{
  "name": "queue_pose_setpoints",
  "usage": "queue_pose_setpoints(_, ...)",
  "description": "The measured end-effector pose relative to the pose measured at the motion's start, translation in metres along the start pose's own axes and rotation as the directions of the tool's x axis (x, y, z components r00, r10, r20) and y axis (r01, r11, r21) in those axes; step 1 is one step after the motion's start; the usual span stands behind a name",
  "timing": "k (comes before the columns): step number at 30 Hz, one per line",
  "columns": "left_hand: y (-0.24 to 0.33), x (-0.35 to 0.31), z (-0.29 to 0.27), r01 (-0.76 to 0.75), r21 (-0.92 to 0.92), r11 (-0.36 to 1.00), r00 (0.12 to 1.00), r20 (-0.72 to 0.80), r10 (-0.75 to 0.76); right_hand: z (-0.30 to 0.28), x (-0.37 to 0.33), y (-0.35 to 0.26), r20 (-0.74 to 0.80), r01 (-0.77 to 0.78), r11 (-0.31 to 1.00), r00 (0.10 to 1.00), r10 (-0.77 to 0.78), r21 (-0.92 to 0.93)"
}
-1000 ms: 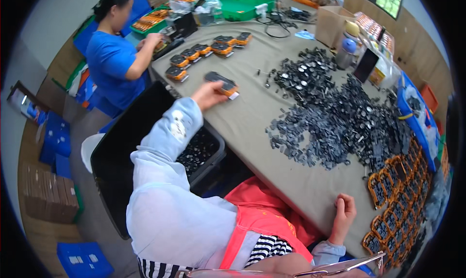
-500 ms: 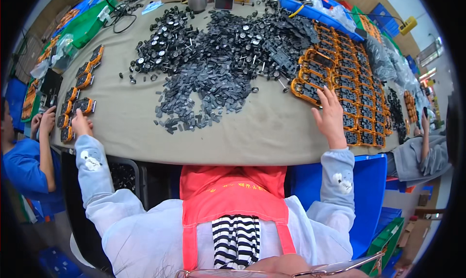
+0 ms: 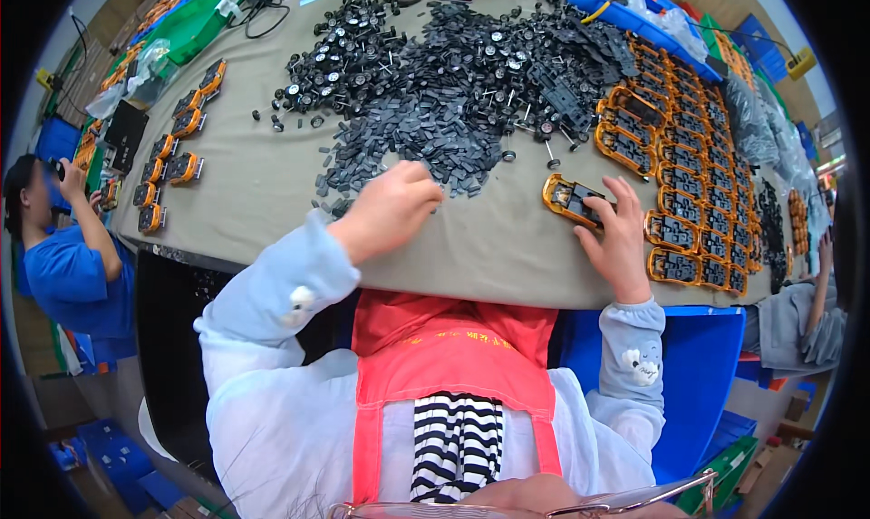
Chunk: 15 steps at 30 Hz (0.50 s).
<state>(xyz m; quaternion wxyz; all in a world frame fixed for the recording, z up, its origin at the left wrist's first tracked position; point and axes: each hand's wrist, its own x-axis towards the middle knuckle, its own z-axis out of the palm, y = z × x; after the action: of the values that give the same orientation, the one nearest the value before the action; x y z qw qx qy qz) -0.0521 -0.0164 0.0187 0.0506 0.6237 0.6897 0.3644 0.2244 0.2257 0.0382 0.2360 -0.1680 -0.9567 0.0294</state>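
Note:
My left hand (image 3: 391, 206) is at the near edge of a heap of small dark grey flat pieces (image 3: 421, 129). Its fingers are pinched together, and what sits between the tips is too small to make out. With thumb and fingers, my right hand (image 3: 621, 234) grips the right end of an orange toy car body (image 3: 564, 195), whose black inside faces up. This body lies on the cloth, apart from the rows of similar orange car bodies (image 3: 684, 175) on the right.
Black wheels on axles (image 3: 340, 57) are heaped behind the flat pieces. Several orange car bodies with wheels (image 3: 186, 120) stand at the left. A blue tray (image 3: 634, 12) is at the back right, a green tray (image 3: 195, 30) at the back left. A person in blue (image 3: 72, 256) sits at left.
My left hand has left the car bodies at the left and come over to the flat pieces. My right hand has drawn one orange car body away from the rows. The view has shifted slightly.

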Motion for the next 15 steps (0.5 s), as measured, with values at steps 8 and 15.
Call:
queue_pose_setpoints(8,0.005,0.027,0.052,0.035,0.241,0.97,0.992,0.11,-0.063,0.01,-0.018,-0.007,0.176,-0.144,0.944,0.98,0.094,0.298)
queue_pose_setpoints(15,0.01,0.034,0.053,0.078,0.187,0.979,0.985,0.139,-0.105,0.011,-0.017,-0.024,0.191,-0.103,0.878,0.982,0.014,0.468)
